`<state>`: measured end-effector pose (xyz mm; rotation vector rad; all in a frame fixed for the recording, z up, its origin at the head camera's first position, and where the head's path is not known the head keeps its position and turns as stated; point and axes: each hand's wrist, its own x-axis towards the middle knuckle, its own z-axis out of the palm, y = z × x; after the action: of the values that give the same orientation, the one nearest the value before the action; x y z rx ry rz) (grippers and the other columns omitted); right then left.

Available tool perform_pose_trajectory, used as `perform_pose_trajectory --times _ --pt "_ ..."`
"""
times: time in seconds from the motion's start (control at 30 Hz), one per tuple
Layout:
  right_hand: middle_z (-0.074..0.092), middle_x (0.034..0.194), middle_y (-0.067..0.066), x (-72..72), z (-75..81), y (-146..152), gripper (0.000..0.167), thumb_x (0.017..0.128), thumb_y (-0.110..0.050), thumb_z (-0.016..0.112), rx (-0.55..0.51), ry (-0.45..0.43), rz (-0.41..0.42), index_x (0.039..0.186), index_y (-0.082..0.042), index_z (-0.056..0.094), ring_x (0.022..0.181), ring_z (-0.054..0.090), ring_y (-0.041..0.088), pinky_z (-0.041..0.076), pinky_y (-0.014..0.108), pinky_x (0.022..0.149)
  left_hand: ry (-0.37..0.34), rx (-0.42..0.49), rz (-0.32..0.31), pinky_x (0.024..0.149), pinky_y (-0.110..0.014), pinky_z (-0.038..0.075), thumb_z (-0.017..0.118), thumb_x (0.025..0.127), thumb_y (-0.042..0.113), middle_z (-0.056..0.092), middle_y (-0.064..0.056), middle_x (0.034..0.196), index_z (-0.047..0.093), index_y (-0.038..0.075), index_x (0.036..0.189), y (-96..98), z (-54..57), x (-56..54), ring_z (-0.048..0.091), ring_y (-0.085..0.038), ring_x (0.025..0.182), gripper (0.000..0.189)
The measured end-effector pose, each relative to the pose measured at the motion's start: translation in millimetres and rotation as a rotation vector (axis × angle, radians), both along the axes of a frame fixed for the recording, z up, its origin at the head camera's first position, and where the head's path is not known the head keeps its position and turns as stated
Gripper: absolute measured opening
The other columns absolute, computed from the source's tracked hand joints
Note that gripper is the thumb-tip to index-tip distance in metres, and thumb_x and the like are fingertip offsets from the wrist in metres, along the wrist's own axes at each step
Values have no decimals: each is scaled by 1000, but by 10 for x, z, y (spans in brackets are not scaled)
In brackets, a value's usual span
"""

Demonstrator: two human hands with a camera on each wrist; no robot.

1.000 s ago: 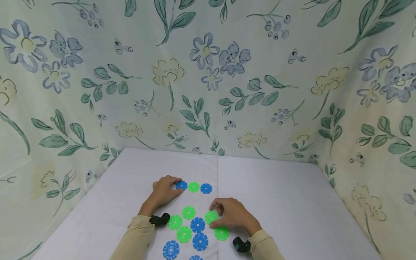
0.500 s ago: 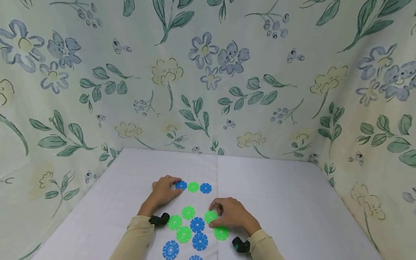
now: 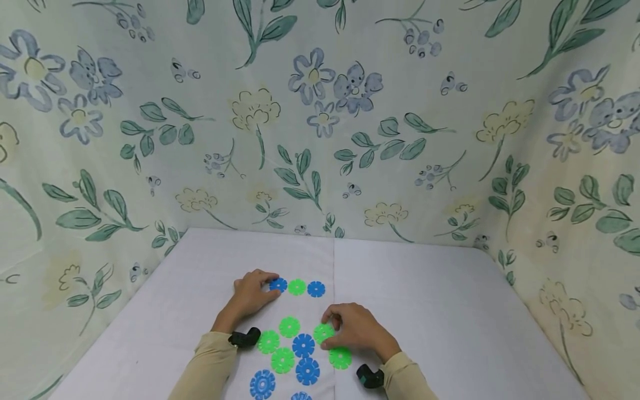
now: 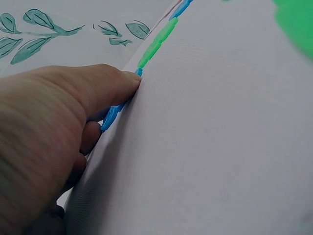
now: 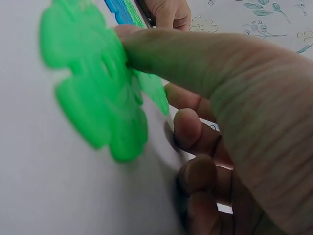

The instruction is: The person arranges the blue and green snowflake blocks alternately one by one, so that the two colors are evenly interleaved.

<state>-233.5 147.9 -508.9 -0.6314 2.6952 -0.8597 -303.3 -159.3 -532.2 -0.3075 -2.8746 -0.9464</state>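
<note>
In the head view my left hand (image 3: 250, 293) holds a blue flower-shaped plastic disc (image 3: 278, 285) by its edges, between thumb and fingers. That disc is the left end of a row with a green disc (image 3: 297, 287) and another blue disc (image 3: 316, 289). The left wrist view shows the gripped blue disc (image 4: 111, 117) edge-on, partly behind the thumb. Lower right, my right hand (image 3: 359, 329) pinches a green notched disc (image 3: 322, 334), thumb at its near side and index finger at its far side. Another green disc (image 3: 340, 359) lies just below that hand.
Between the forearms lie more green discs (image 3: 283, 360) and blue discs (image 3: 307, 371), several in a loose cluster. A further blue disc (image 3: 262, 384) is nearer the front. All sit on a white-covered table (image 3: 425, 311), backed by a floral curtain (image 3: 320, 139).
Both hands and the discs stay in place. Only the head view shifts very slightly.
</note>
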Motion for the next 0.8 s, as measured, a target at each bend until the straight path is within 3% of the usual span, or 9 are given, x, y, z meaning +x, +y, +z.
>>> perform_pose_trajectory --times 0.27,0.67,0.8 --pt "60 95 -21 15 28 -23 47 67 -59 86 37 44 24 103 -35 67 90 55 2 49 33 84 -6 -3 0 91 -48 27 77 86 40 67 0 122 70 29 126 -4 -11 -9 58 -24 116 42" --pt "61 95 -23 35 37 -43 47 68 -60 84 94 182 80 103 -33 68 90 56 -2 50 34 87 -3 0 0 92 -48 27 77 86 42 67 0 121 70 29 125 3 -9 0 58 -24 115 41" --pt "61 95 -24 38 35 -50 46 68 -59 85 96 190 80 102 -33 68 90 56 -2 51 35 88 -6 2 -1 92 -48 28 77 86 41 67 0 120 70 29 125 2 -6 3 58 -24 115 41"
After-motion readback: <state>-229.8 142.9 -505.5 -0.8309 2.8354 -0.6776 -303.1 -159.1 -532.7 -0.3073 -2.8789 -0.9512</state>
